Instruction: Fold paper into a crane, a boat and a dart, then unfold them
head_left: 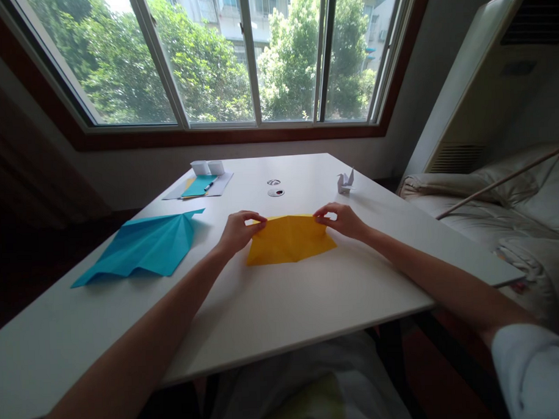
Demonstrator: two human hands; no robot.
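Note:
A yellow sheet of paper [290,241] with a crease down its middle is in front of me, over the white table [283,313]. My left hand [240,230] pinches its far left corner between thumb and fingers. At the far right corner, my right hand [341,221] pinches the same sheet. The far edge bows slightly up between my hands, and the near edge spreads toward me. To the left of my left hand lies a creased blue sheet of paper [145,246], with folds raised off the tabletop.
A white folded paper crane [345,181] stands at the back right. Round flat pieces [276,192] lie at the back centre. Back left are stacked papers [200,185], a pen [211,184] and small white boxes [207,168]. A pale sofa [490,190] is right of the table.

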